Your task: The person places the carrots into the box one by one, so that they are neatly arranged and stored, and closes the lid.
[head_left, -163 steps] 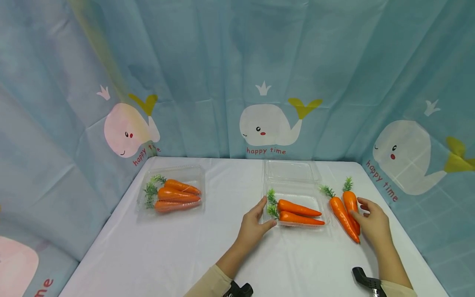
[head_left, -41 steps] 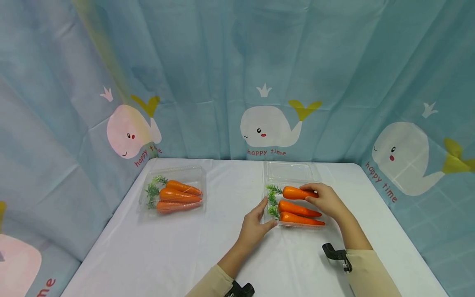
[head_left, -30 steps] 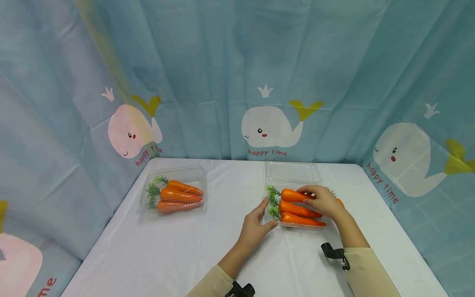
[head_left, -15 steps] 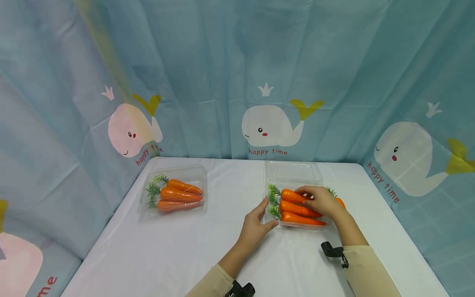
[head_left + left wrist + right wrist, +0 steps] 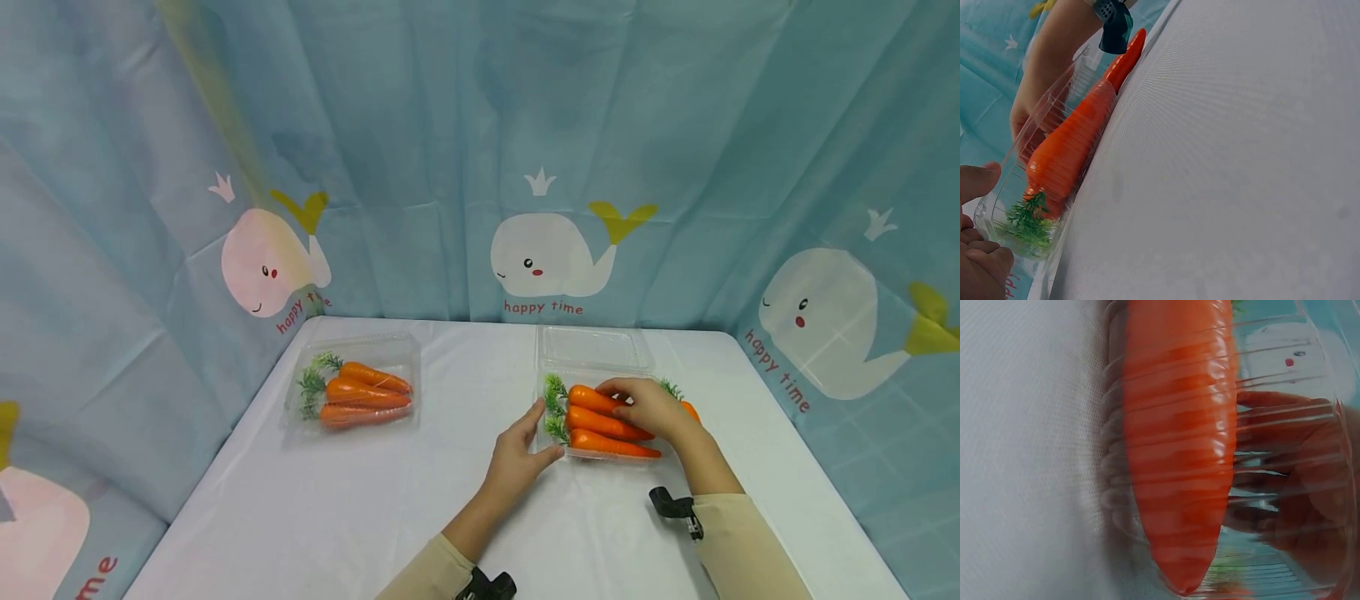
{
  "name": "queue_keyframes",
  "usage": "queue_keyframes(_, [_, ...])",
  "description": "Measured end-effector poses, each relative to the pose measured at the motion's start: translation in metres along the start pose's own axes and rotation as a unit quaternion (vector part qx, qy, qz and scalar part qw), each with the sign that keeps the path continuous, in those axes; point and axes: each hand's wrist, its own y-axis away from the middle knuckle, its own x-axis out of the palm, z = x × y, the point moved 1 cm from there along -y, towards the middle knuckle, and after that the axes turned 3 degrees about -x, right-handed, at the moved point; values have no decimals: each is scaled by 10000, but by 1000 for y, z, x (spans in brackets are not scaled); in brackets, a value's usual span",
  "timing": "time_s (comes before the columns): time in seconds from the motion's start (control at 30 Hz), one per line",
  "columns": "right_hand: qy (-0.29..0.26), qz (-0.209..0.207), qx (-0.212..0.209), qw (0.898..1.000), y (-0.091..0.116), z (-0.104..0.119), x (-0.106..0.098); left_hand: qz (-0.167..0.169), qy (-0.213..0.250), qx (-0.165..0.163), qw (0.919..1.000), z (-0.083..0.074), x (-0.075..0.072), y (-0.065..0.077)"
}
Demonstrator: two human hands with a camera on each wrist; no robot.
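Note:
Three orange carrots with green tops lie side by side in a clear plastic box [image 5: 600,457], whose lid [image 5: 588,346] is folded back. My right hand [image 5: 648,408] reaches in from the right and pinches the rearmost carrot [image 5: 588,397] near its narrow end, which the fingers hide. The middle carrot [image 5: 603,422] and front carrot [image 5: 611,444] lie nearer me. My left hand [image 5: 513,458] holds the box at its left side, thumb at the front corner. The right wrist view shows a carrot [image 5: 1179,437] through the ribbed wall.
Another carrot [image 5: 690,410] lies on the white table [image 5: 360,517] right of the box, mostly behind my right hand. A second clear box [image 5: 378,348] at the left holds several carrots under its lid. A blue whale-print curtain [image 5: 405,167] hangs behind the table.
One of two carrots on the right has been brought into the box by my right hand and lowered beside the other two. My left hand has stayed at the box.

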Motion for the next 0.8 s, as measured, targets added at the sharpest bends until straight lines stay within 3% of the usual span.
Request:
queue_keyframes(0.37, [157, -207, -16, 9997, 3, 2, 1, -5, -51, 71, 10000, 2, 1, 0])
queue_keyframes(0.6, [75, -762, -213, 9968, 19, 6, -2, -1, -38, 72, 10000, 2, 1, 0])
queue_keyframes(0.8, [165, -1410, -131, 9898, 35, 9, -7, -9, -62, 44, 10000, 2, 0, 0])
